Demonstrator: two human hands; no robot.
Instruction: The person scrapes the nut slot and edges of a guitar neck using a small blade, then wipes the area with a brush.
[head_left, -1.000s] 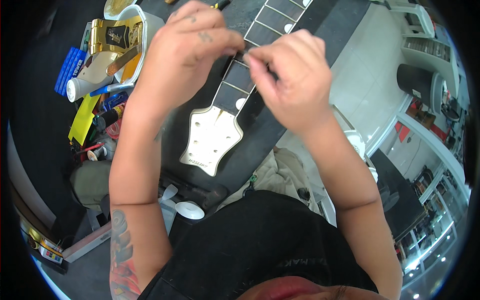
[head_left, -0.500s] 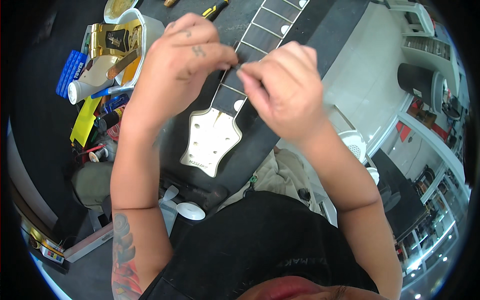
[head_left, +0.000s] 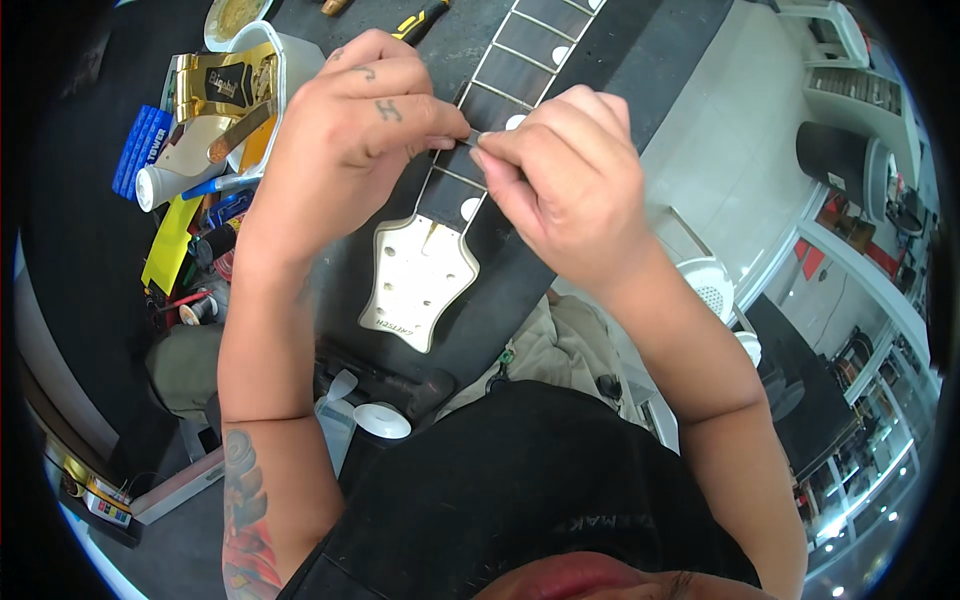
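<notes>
A guitar neck lies across the dark work surface, its dark fretboard (head_left: 457, 190) crossed by metal frets and marked with pale half-round inlays. Its cream headstock (head_left: 415, 290) points toward me and shows several small holes. My left hand (head_left: 375, 130) is closed over the left edge of the fretboard, thumb and forefinger pinched together. From the other edge my right hand (head_left: 575, 170) pinches too, its fingertips almost meeting the left ones. Between them shows a small, thin grey piece (head_left: 473, 138), held at both ends above the fretboard; its kind is too small to tell.
At left stands a white tub (head_left: 283, 80) with a gold metal guitar part (head_left: 205, 85) at its rim. Beside it are a blue box (head_left: 140, 150), a yellow sheet (head_left: 168, 245) and spools. A yellow-black handled tool (head_left: 422, 20) lies beyond my left hand. A small white dish (head_left: 382, 420) sits near me.
Both hands stay over the same part of the fretboard, still pinching. My right fingers have shifted slightly, and the grey piece between the fingertips shows more clearly.
</notes>
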